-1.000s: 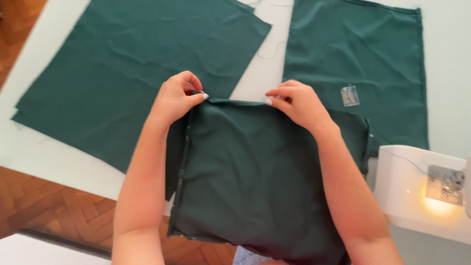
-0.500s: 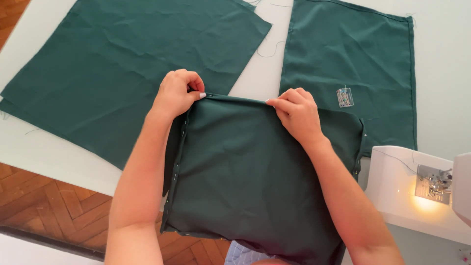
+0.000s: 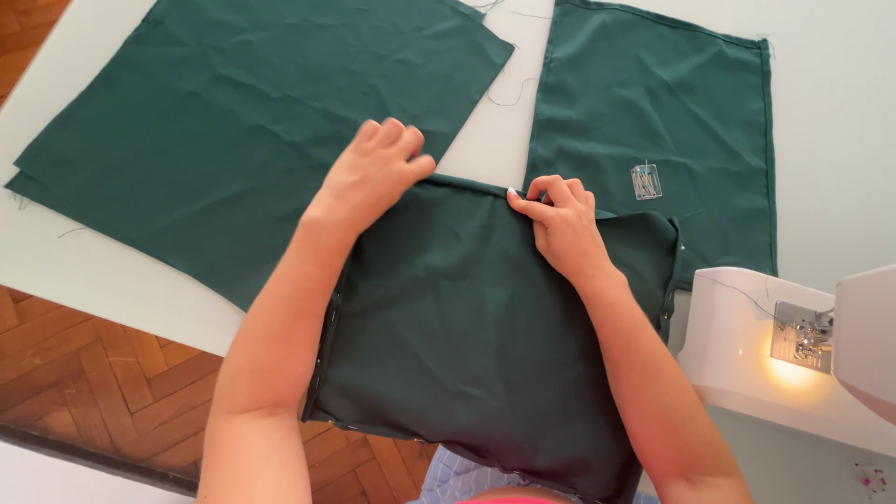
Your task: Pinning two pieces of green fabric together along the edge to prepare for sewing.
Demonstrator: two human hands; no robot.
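I see both hands, left hand (image 3: 373, 173) and right hand (image 3: 560, 224), pinching the green fabric piece's (image 3: 485, 345) far edge, which runs left-right.

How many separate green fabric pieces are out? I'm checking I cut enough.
3 in view: the large piece at far left, the hemmed piece at far right, and the pinned piece under the left hand and right hand. Stacked layers may hide more.
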